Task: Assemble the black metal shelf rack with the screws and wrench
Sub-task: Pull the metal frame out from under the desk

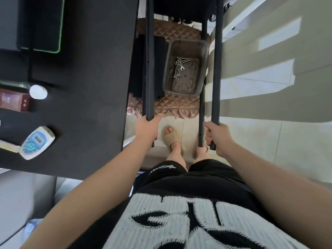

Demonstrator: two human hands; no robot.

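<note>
I stand looking straight down at the black metal shelf rack [218,69], whose long tube legs run from the top of the view toward me. My left hand [146,129] grips the left leg [149,69] near its end. My right hand [218,138] grips the right leg near its end, with a thinner black tube [202,112] just to its left. Between the legs, a grey plastic bin [203,51] holds several screws [177,74] and a small wrench [180,66]. The rack's shelf end at the top is cut off by the frame.
A black desk [86,87] fills the left, carrying a mat, a white cap, a red booklet and a blue-white device [36,141]. The bin sits on a pink quilted cushion [172,105]. My sandalled feet [172,139] stand on pale floor tiles.
</note>
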